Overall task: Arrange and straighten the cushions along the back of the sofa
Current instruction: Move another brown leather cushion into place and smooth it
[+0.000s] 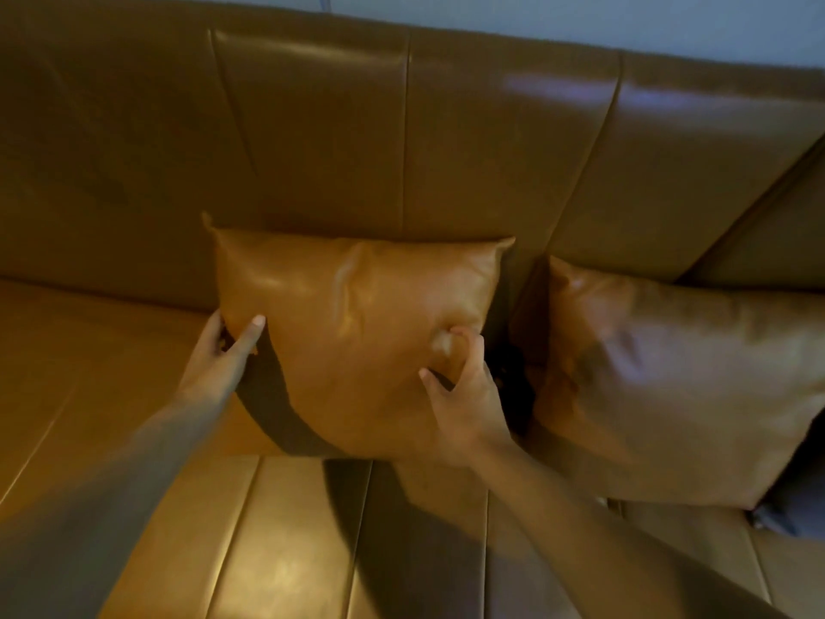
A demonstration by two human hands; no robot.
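A tan leather cushion [357, 323] stands upright against the backrest of the brown leather sofa [312, 140], near the middle. My left hand [218, 355] grips its left edge, thumb on the front and fingers behind. My right hand [464, 395] pinches the leather at the cushion's lower right, fingers curled into a fold. A second tan cushion [669, 377] leans on the backrest just to the right, with a dark gap between the two.
The sofa seat [111, 373] stretches bare to the left of the held cushion. A dark object [794, 498] shows at the right edge beneath the second cushion. A pale wall [625, 20] rises behind the sofa back.
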